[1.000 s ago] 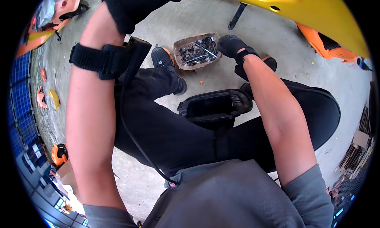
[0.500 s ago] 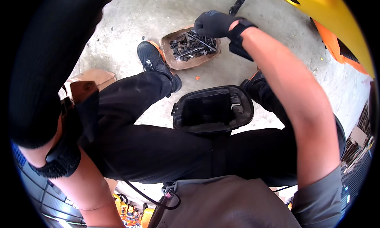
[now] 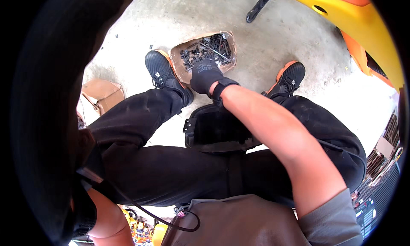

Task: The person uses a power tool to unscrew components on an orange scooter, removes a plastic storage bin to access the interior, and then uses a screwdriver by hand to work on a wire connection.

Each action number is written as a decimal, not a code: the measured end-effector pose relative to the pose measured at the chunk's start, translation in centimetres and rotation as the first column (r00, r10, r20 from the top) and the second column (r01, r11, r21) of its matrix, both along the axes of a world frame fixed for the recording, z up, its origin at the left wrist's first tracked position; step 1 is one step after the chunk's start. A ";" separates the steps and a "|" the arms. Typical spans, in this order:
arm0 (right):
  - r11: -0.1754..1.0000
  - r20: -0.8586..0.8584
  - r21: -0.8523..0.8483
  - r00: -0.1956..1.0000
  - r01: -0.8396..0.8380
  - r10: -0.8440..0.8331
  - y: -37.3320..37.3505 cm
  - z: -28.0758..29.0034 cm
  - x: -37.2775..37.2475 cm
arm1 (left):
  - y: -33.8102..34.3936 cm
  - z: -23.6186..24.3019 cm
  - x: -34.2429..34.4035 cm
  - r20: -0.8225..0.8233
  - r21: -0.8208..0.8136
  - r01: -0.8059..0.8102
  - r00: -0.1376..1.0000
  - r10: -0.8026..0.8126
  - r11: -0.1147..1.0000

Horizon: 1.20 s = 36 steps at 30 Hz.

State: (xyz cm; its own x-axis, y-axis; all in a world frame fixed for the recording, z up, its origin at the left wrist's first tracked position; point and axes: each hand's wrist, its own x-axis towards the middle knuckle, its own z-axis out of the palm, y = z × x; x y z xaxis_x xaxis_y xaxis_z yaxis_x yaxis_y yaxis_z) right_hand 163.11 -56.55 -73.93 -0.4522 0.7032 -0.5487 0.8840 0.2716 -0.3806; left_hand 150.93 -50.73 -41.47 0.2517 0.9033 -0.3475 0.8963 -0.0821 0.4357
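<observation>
My right hand, in a black glove, reaches down over the near side of a cut-down cardboard box. Its fingers are hidden beneath the back of the glove. Inside the box lies a heap of small black and silver hardware pieces, with a long thin metal rod across them. My left hand is a large dark gloved shape very close at the left side, its fingers not distinguishable. Between my legs sits a black plastic shell with a hollow middle, partly covered by my right forearm.
My black shoes stand on the concrete floor, one touching the box. Another cardboard box lies at the left. A yellow and orange body panel and a black leg are at the upper right. Flattened cardboard is stacked at the right.
My right hand has moved from the far right edge of the box to its near left side. The left arm has shifted, and the dark gloved shape covers more of the left side.
</observation>
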 end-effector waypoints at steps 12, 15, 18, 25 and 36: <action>0.712 0.063 -0.138 0.724 0.688 -0.687 3.8 -2.0 2.0 | -0.2 0.0 -0.6 -0.033 0.017 0.013 0.999 -0.013 1.000; 0.727 -0.020 -0.016 0.727 0.686 -0.686 3.6 -3.5 2.4 | -0.1 0.0 -0.9 -0.034 0.015 0.017 0.999 -0.017 1.000; 0.805 0.038 -0.028 0.805 0.593 -0.592 4.3 -3.8 2.1 | -0.1 0.0 -1.4 -0.042 0.014 0.013 0.999 -0.013 1.000; 0.954 0.054 0.165 0.963 0.252 -0.264 5.2 -7.0 4.1 | -0.8 -0.7 -2.6 -0.044 0.030 0.023 0.999 -0.022 0.999; 0.985 0.144 0.173 0.990 -0.029 0.004 4.5 -7.7 5.4 | -1.5 -0.9 -3.2 -0.035 0.079 0.060 0.998 -0.057 0.995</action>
